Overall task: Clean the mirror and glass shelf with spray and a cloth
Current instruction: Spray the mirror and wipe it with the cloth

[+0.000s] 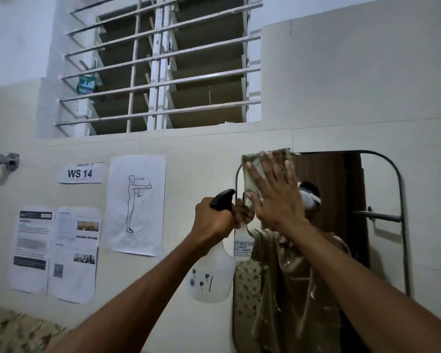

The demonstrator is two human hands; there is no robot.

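Mirror (341, 225) top-left corner, right hand (275, 194) flattening cloth (262, 161)

A white wall sign (80, 173) reads "WS 14". The figure poster (137, 203) beside it is marked "90°". Print on the other sheets (55, 250) and the mirrored bottle label (243, 249) is too small to read.

Pale wall (214, 159) carrying mirror (382, 189) at right, "WS 14" label (80, 173), figure poster (137, 203) and two printed sheets (55, 252) taped flat at left, barred window (163, 64) above.
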